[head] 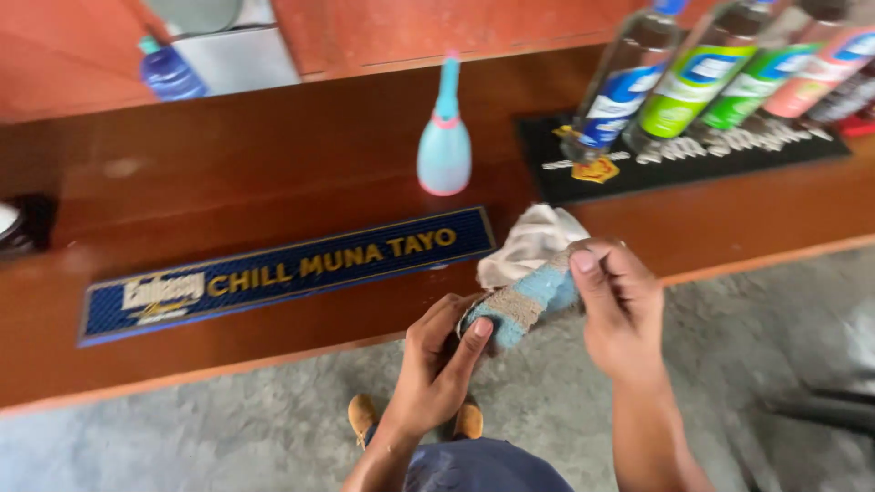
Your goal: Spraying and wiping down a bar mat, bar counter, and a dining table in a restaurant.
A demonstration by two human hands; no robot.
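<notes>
Left hand (437, 360) closed around a small item wrapped in the blue-and-tan cloth (529, 296); right hand (620, 305) pinching the cloth's upper end, just off the table (273, 182) edge. Keep the item gripped firmly, cloth taut. Rub with short strokes, clear of the bottles (720, 77).

Soft daylight (motion blur at edges)

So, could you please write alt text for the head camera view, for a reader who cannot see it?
Two bare hands, left hand and right hand, hold a blue and beige cloth at the edge of a wooden counter. On the counter are a long blue bar mat, a pale blue bottle and a row of labelled bottles.
</notes>
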